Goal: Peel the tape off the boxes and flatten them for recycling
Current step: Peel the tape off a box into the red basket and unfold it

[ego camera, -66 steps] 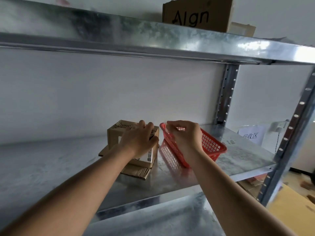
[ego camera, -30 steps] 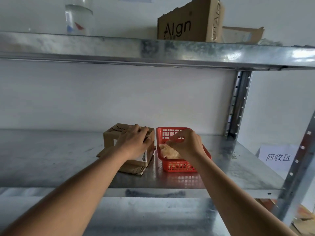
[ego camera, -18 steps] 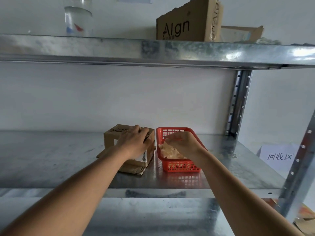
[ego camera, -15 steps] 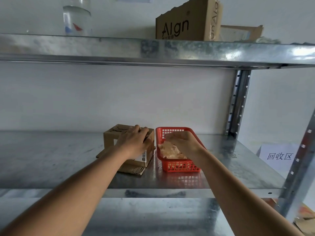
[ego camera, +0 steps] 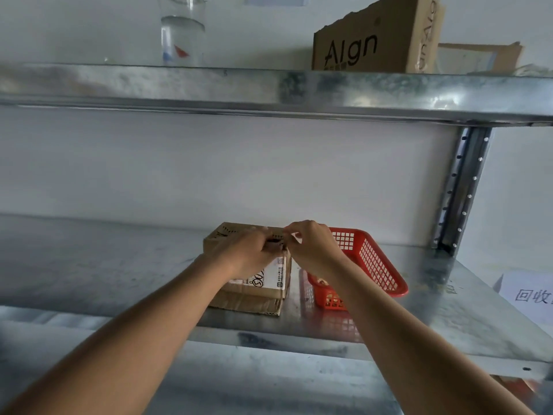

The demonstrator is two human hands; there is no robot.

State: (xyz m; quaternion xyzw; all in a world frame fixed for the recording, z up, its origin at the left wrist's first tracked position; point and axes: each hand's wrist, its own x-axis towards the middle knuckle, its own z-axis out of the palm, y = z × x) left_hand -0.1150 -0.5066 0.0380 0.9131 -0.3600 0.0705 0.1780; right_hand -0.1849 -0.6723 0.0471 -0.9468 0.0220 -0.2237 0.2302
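One head cam only, so no 2nd view to share w/. It sat just in front of the shelf (ego camera: 119, 274), about level w/ the gap between two decks, faced fwd and slightly down. Both forearms ran in from the bottom edge; wide-angle lens bent the upper shelf (ego camera: 269, 88) edge.

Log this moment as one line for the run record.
stage: peeling tape | left hand: holds small box on shelf | right hand: pinching at box top edge | red basket: right of box
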